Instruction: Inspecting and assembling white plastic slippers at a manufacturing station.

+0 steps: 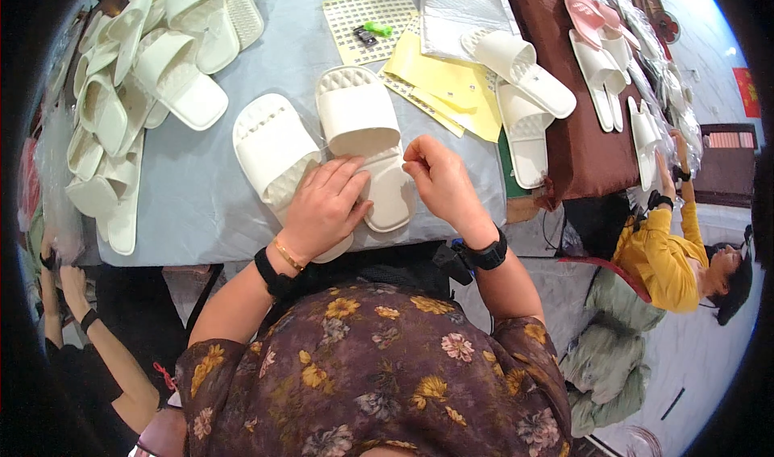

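Two white slippers lie side by side before me on the table, toes pointing away. My left hand (324, 203) rests over the footbed of the left slipper (276, 146), fingers stretched out flat, with their tips reaching the inner edge of the right slipper (359, 122). Beside that right slipper's outer edge, my right hand (446, 181) has its thumb and fingers pinched together. Whatever might be between them is too small to make out. Part of the left slipper's heel is hidden under my left hand and wrist.
White slippers (181, 78) are heaped at the left of the grey-blue tabletop (282, 21). Yellow sheets (439, 74), a sticker sheet (343, 13) and a green clip (377, 29) lie farther back. More white slippers (528, 134) lie at right. Co-workers stand either side.
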Motion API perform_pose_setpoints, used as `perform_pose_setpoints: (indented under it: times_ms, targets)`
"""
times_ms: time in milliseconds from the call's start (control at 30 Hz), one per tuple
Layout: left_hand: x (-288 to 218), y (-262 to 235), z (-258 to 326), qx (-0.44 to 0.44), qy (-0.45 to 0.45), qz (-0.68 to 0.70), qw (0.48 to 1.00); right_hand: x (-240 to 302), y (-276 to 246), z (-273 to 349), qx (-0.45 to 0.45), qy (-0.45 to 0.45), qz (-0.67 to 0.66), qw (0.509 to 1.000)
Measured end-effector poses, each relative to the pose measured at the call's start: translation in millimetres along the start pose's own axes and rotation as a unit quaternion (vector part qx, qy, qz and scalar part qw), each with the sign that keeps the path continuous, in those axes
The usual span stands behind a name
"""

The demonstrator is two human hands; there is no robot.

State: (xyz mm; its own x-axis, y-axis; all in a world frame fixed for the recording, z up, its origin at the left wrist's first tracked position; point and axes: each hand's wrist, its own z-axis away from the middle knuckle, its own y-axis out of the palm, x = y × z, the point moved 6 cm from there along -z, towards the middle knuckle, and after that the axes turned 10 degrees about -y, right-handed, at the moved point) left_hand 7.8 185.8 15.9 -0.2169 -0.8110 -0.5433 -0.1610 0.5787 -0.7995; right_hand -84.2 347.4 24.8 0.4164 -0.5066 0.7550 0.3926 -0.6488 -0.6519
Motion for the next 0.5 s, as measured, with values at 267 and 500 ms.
perform_pose_setpoints:
  times_ms: [267, 500]
  targets:
    - [0, -2, 1, -0.001, 0.001, 0.003, 1.0, 15, 23, -14, 0.084, -0.055, 0.025, 0.995]
    - [0, -4, 2, -0.001, -0.002, 0.015, 1.0, 23, 32, -20, 0.102, -0.127, 0.075, 0.984]
